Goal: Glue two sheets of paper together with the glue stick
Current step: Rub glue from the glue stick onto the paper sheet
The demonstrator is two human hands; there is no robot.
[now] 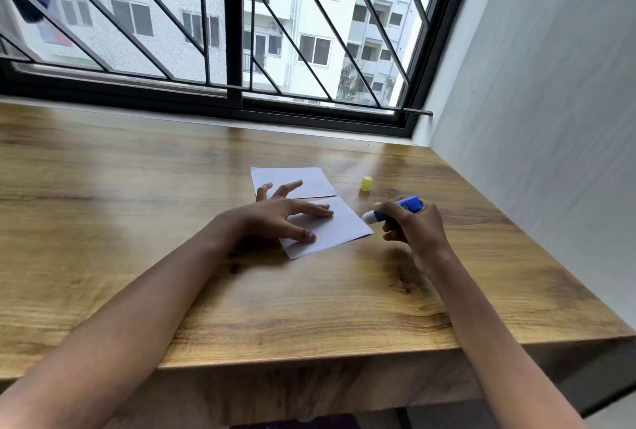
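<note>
The blue glue stick [395, 210] is uncapped, its white tip pointing toward 9 o'clock just beside the near paper sheet [335, 227]. The right hand [413, 227] is clamped around it. The left hand [275, 213], fingers spread, presses flat on that sheet. A second sheet [303, 180] lies at 12 o'clock, the yellow cap [366, 184] at 1 o'clock on the wooden table [137, 222].
</note>
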